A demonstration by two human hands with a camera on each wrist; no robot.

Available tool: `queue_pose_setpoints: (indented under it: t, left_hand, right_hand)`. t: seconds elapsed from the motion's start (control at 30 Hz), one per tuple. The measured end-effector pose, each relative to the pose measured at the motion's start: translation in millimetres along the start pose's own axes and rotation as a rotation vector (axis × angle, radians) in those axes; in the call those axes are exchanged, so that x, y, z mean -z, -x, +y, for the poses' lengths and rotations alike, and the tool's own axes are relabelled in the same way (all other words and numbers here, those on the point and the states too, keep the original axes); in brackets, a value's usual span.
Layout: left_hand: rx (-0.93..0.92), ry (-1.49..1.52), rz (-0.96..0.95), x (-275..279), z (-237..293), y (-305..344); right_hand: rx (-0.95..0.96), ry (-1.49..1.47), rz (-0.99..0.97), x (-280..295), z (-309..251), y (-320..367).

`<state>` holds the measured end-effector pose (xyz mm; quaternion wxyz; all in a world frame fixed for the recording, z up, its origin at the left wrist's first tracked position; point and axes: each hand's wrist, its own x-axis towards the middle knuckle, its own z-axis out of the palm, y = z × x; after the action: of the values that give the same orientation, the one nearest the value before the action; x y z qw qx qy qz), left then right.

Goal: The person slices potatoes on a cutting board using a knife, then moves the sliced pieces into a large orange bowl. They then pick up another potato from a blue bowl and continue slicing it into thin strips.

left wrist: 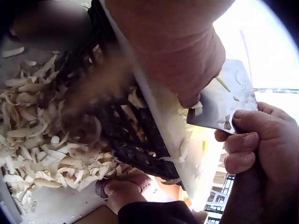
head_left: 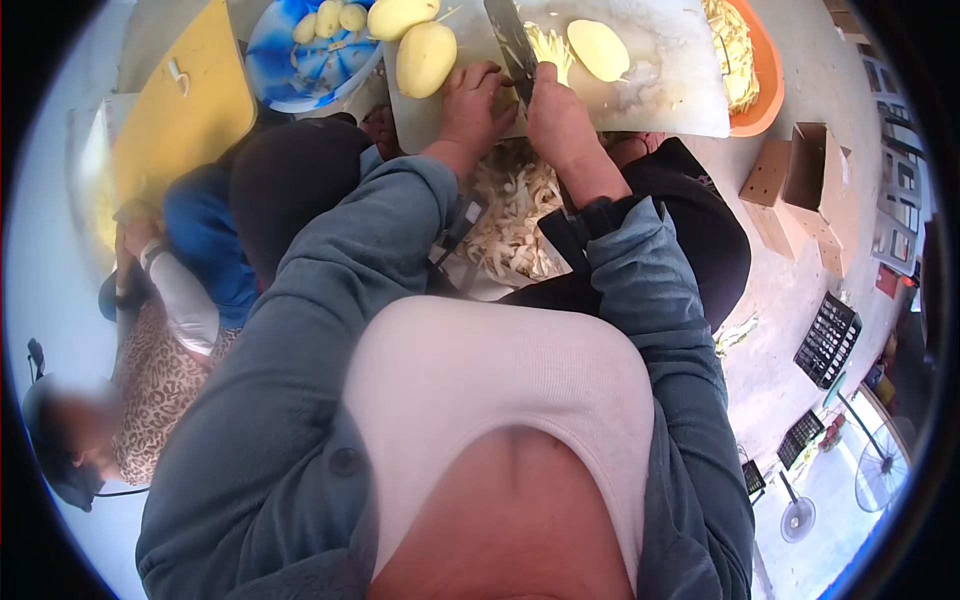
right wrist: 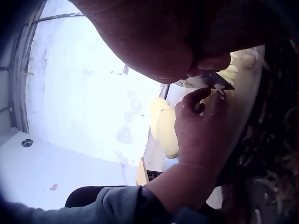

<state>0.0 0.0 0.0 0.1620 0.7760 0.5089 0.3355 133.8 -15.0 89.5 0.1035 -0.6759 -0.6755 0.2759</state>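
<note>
My right hand (head_left: 562,122) grips a broad-bladed kitchen knife (head_left: 512,42), its blade pointing away from me over a white cutting board (head_left: 660,105). Left of the blade, my left hand (head_left: 475,108) has its fingers bent down on sliced potato, mostly hidden beneath them. Pale bits show at those fingertips in the left wrist view, and scraps cling to the knife blade (left wrist: 222,105). Cut potato strips (head_left: 550,52) lie right of the blade, beside a peeled potato (head_left: 598,50). Another peeled potato (head_left: 426,60) rests at the board's left.
An orange basin (head_left: 768,90) of potato strips stands right of the board; a blue-and-white bowl (head_left: 275,70) with small potatoes stands left. Peelings (head_left: 510,215) are heaped below, between my legs. Cardboard boxes (head_left: 800,190) sit to the right. Another person (head_left: 170,340) sits at left.
</note>
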Motion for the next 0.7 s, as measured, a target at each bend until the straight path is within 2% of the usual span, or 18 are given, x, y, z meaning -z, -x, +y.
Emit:
queue_pose_setpoints:
  t: [0.1, 0.3, 0.5, 0.57, 0.7]
  left_hand:
    - [-0.011, 0.017, 0.029, 1.1, -3.1, -1.0]
    - [-0.013, 0.01, 0.007, 0.3, -2.0, -1.1]
    - [-0.053, -0.011, -0.015, 3.9, 2.6, -2.3]
    - [0.003, 0.056, 0.042, 3.5, 2.6, -3.1]
    - [0.033, 0.093, 0.016, 6.6, 1.4, -2.8]
  right_hand:
    - [0.037, 0.023, 0.021, -4.3, -2.3, -3.2]
    - [-0.033, 0.025, 0.024, -11.5, -4.6, -5.8]
    - [-0.011, -0.13, 0.178, -22.9, 16.4, -17.3]
    - [0.046, -0.098, 0.165, -18.3, 17.6, -16.6]
    - [0.101, -0.118, 0.205, -6.8, 17.8, -12.3]
